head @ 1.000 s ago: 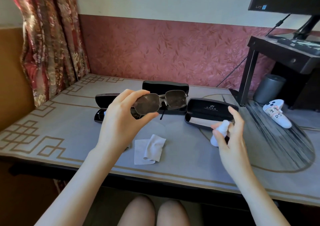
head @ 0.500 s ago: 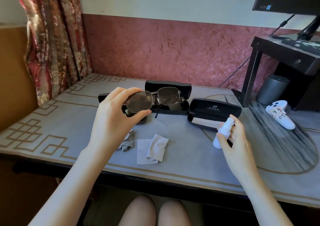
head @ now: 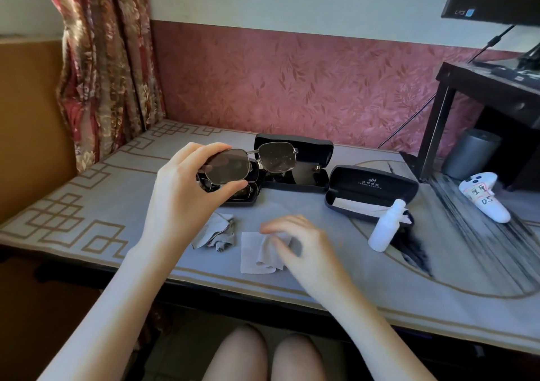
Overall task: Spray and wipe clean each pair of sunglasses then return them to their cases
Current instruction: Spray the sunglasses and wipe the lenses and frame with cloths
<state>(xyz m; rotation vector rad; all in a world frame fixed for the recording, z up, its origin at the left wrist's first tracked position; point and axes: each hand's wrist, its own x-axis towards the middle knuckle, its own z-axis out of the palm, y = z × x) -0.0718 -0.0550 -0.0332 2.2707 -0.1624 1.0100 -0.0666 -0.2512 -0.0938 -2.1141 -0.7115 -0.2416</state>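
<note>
My left hand [head: 187, 193] pinches the left lens edge of metal-framed sunglasses [head: 257, 161], held above the table with droplets on the right lens. My right hand [head: 304, 246], blurred and with fingers apart, hovers over a folded grey cloth [head: 257, 255] near the table's front. The white spray bottle [head: 385, 225] stands alone in front of an open black case [head: 371, 190]. A second open case [head: 295, 161] sits behind the sunglasses. A third case [head: 233, 193], partly hidden by my left hand, holds another pair.
A crumpled grey cloth [head: 216, 231] lies left of the folded one. A white controller [head: 485, 199] rests at the right, near a dark stand [head: 438, 123] and a grey cylinder [head: 470, 152]. The table's front edge [head: 292, 296] runs just past my wrists.
My right hand set the spray bottle down on the table and moved left to the folded cloth. My left hand still holds the sunglasses in about the same place.
</note>
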